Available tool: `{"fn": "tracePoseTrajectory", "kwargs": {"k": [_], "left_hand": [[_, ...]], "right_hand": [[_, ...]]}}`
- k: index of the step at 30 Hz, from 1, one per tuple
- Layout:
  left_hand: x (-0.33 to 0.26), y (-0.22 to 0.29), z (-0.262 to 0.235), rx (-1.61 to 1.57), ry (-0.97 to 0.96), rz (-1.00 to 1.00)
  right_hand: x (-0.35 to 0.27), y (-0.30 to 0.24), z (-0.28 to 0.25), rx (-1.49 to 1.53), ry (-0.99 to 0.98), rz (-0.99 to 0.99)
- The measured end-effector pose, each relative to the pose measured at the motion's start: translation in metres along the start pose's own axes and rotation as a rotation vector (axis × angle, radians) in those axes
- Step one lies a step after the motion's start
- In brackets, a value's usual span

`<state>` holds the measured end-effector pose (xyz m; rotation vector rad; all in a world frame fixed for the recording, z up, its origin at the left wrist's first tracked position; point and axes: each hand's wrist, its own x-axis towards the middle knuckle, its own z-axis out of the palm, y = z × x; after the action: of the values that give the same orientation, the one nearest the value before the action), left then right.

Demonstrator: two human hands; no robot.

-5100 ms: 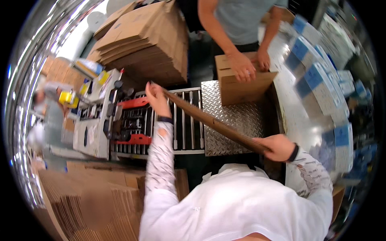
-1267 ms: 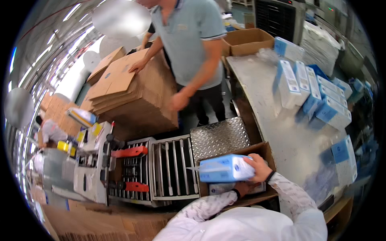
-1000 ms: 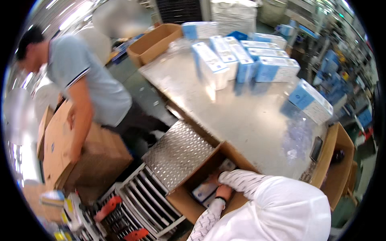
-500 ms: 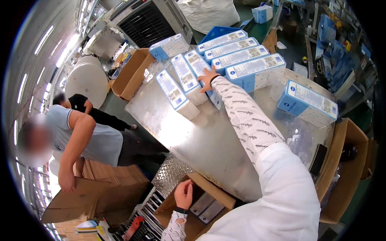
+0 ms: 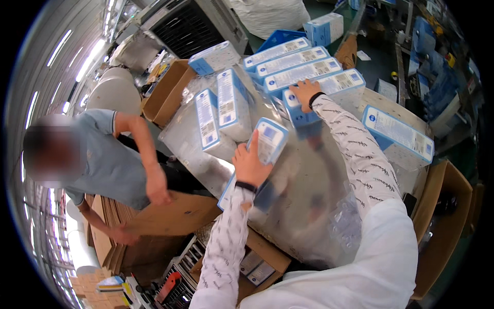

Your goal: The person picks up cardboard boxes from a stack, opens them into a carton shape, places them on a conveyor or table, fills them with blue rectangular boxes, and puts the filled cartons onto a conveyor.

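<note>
1. Left hand (image 5: 250,164) now up on metal table (image 5: 309,206), fingers wrapped round a blue-and-white box (image 5: 260,154), lifting it off the surface; 0.5 s ago was down at rim of open carton (image 5: 257,260) near lower edge.
2. Right hand (image 5: 304,93) flat on end of another blue-and-white box in far row of boxes (image 5: 303,67); fingers spread over box top, thumb side hidden, so can't tell if gripping or just resting. Same spot as 0.5 s ago, approx.
3. Held box tilted, long side running down toward wrist, lower end over table edge, just above open carton.
4. Carton already w/ a few boxes lying inside, space left.
5. Judgement: left hand switched from placing to fetching; right lined up on next box. Means pick-and-pack cycle mid-way, one box en route, plenty more on table.
6. Other loose boxes (image 5: 221,113) standing upright mid-table, near held box, not touching it.
7. Co-worker in grey shirt (image 5: 103,165) at left, handling flat cardboard (image 5: 170,213); well apart from both hands.
</note>
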<state>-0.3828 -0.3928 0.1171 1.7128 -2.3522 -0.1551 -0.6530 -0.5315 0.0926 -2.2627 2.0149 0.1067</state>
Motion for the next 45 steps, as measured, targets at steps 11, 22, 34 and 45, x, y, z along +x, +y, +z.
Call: {"fn": "tracePoseTrajectory", "kwargs": {"k": [11,22,34,45], "left_hand": [[-0.357,-0.131,-0.198,-0.661,0.356,-0.047],[-0.367,-0.172,0.113,-1.073,-0.849,-0.36],[-0.435,-0.209,0.193,-0.999,-0.68,-0.382],[-0.5,-0.288,0.25,0.33,-1.125,-0.181]], "right_hand": [[-0.183,-0.06,-0.025,1.172,0.261,-0.661],[-0.326,-0.198,0.133,2.564,0.066,-0.601],[-0.311,-0.447,0.174,0.152,-0.205,-1.04],[-0.391,-0.104,0.135,0.406,0.131,0.229]]}}
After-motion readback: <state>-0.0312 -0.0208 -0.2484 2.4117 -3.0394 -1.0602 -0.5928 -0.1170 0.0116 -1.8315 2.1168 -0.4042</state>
